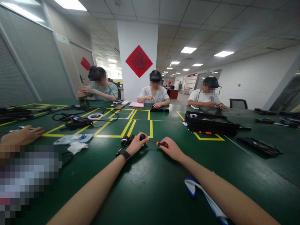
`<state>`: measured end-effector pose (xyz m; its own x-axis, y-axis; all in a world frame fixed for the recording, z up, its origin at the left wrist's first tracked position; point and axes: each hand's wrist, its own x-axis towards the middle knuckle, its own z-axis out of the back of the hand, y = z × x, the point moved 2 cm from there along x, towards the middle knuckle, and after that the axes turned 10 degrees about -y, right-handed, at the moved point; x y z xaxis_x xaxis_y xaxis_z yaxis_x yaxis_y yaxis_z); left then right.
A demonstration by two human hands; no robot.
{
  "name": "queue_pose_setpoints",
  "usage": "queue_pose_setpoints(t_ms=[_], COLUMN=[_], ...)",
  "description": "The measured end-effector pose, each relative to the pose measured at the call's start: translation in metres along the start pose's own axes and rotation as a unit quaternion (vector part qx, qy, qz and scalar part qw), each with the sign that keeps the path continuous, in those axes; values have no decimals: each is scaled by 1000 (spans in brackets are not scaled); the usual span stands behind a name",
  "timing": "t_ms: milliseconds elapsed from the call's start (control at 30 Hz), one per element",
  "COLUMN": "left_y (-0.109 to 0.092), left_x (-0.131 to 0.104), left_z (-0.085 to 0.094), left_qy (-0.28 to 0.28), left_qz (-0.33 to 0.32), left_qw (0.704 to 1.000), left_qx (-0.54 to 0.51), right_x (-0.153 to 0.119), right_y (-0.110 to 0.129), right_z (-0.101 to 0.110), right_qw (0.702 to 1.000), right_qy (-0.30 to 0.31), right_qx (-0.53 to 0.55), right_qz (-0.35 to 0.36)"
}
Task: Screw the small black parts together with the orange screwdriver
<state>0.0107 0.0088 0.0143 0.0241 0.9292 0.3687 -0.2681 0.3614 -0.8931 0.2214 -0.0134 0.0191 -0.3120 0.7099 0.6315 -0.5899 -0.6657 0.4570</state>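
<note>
Fingers [144, 141] grip black part [142, 137] left, screwdriver [158, 143] right.

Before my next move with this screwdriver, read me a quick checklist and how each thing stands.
1. Screwdriver gripped in the right hand: ok.
2. Small black part held in the left hand: ok.
3. Shaft pointing toward the left hand: ok.
4. Tip seated in the part: cannot tell, too small to see.
5. Left fingers well away from the tip: not ok, they look close.
</note>
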Motion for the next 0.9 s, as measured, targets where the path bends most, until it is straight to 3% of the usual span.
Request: queue_pose_setpoints(t_ms=[233,567,900], left_y=[-3,-6,-1], left_x=[-1,-3,-1], left_z=[0,1,1], left_qy=[5,-3,2], left_qz=[9,15,8], left_qw=[1000,1000,1000], left_qx=[-4,3,6], right_x=[-2,-1,-1], right_y=[3,7,3], right_z=[-1,2,-2], right_qw=[999,1000,1000], right_qy=[18,6,14], right_qx=[21,11,-22], right_qz=[-27,12,-9])
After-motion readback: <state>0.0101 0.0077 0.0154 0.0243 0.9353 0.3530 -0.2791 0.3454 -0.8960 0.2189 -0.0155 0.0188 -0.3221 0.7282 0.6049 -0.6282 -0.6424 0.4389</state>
